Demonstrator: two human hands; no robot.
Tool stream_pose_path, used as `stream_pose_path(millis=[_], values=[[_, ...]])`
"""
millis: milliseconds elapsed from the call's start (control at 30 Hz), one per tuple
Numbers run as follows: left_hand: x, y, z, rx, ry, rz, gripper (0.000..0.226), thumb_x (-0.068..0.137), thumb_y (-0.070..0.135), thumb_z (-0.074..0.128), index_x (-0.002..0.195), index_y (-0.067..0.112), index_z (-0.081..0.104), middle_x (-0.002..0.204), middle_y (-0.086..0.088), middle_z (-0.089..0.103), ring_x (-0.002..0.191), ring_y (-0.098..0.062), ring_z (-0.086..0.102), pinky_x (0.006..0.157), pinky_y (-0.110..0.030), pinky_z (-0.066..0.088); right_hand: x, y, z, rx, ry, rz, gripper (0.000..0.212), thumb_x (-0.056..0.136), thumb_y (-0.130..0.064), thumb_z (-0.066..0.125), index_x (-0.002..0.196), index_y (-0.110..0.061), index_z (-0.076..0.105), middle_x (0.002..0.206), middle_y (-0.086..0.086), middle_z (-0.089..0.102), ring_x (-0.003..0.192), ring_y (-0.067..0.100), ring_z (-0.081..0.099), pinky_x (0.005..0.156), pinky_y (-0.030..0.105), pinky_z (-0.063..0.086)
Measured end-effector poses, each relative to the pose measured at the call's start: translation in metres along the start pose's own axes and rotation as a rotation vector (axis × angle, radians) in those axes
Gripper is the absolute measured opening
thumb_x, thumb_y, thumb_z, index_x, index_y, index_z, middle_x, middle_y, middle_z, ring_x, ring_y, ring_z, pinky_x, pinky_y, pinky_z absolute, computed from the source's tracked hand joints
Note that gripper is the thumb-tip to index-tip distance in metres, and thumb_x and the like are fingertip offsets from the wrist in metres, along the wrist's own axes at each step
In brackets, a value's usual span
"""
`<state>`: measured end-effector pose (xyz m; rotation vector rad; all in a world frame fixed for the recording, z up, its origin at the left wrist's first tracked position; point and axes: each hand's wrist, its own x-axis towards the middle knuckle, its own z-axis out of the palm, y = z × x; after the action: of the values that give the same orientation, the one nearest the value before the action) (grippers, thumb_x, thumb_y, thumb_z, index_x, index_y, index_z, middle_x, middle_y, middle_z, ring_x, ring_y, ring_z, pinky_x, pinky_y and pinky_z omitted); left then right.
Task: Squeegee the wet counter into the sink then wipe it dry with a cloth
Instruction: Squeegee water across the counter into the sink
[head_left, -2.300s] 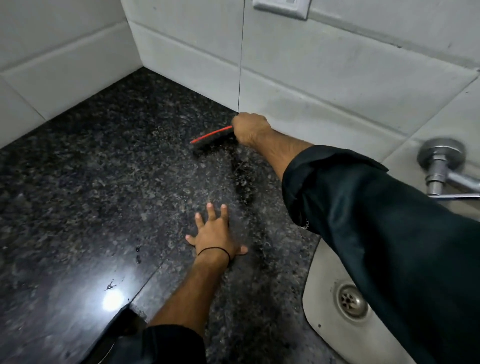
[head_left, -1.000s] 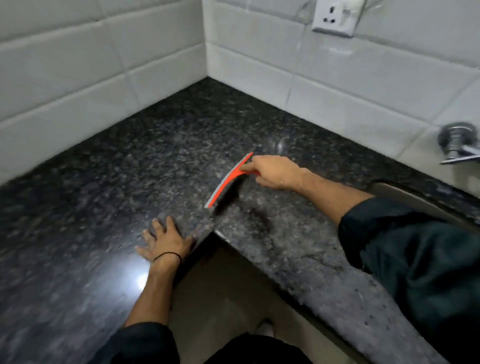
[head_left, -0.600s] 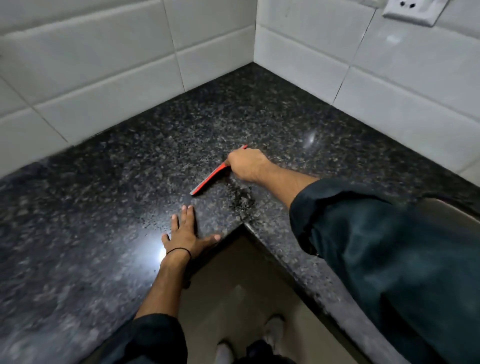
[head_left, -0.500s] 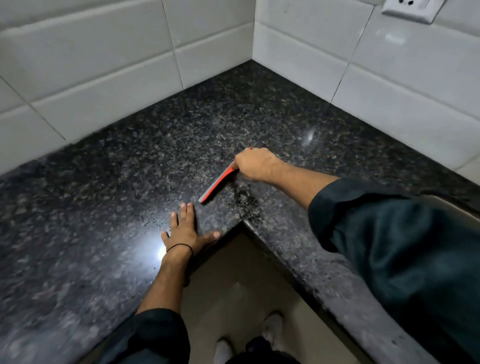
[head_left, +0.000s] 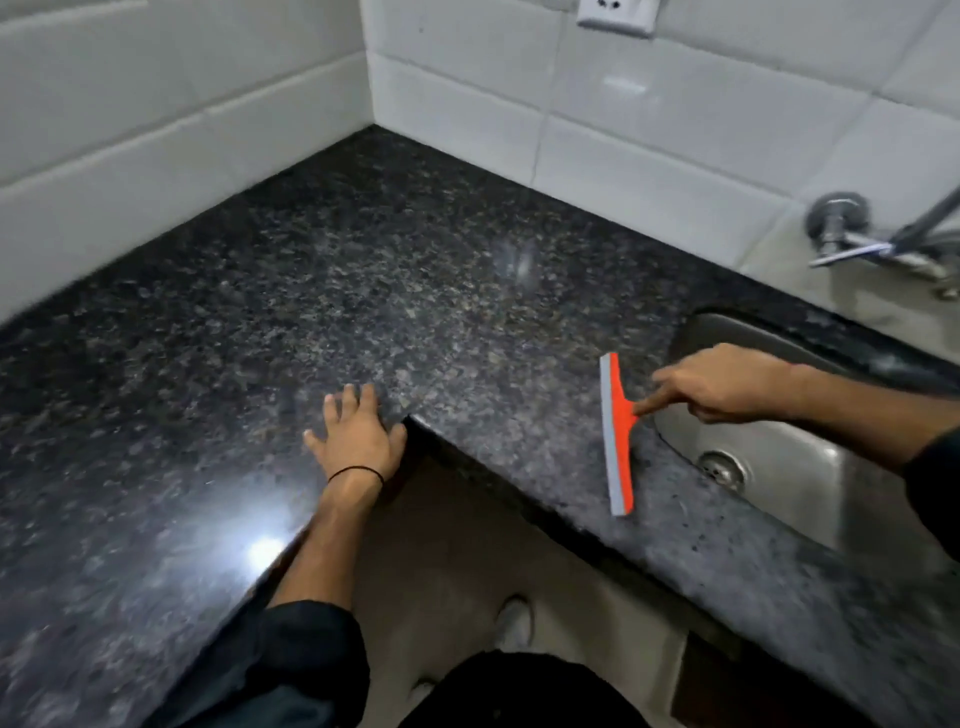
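Head view: the orange squeegee (head_left: 615, 431) has its blade on the dark surface (head_left: 415, 260), just left of the sink (head_left: 789, 457). The right hand (head_left: 727, 384), over the sink's edge, holds its handle with curled fingers. The left hand (head_left: 356, 436) lies flat on the surface, fingers apart, well left of the sink.

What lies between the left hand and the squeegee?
Head view: only bare speckled counter between the left hand and the squeegee; the counter's inner corner sits right by the hand.
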<state>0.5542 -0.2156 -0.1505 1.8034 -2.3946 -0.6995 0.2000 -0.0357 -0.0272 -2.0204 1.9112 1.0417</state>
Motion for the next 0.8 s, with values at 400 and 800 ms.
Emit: stream_pose_path(millis=[400,800], values=[[-0.073,0.114,0.093,0.123,-0.381,0.379,0.082,0.096,0.058,0.042,0.157,0.027,-0.003,0.164,0.002,-0.017,0.151,-0.024,-0.012,0.119,-0.052,0.001,-0.087,0.044,0.037,0.062,0.078,0.247,0.038,0.093,-0.027,0.059,0.126,-0.045,0.057,0.121,-0.010,0.064,0.111,0.019,0.063,0.075,0.029,0.043],[-0.060,0.126,0.082,0.113,-0.418,0.284,0.091,0.085,0.048,0.067,0.156,0.035,0.012,0.165,0.005,-0.005,0.152,-0.021,-0.001,0.120,-0.051,0.014,0.032,0.028,-0.001,0.231,0.304,0.060,0.065,0.089,-0.004,0.047,0.135,-0.050,0.053,0.125,-0.002,0.063,0.113,0.025,0.061,0.077,0.035,0.047]])
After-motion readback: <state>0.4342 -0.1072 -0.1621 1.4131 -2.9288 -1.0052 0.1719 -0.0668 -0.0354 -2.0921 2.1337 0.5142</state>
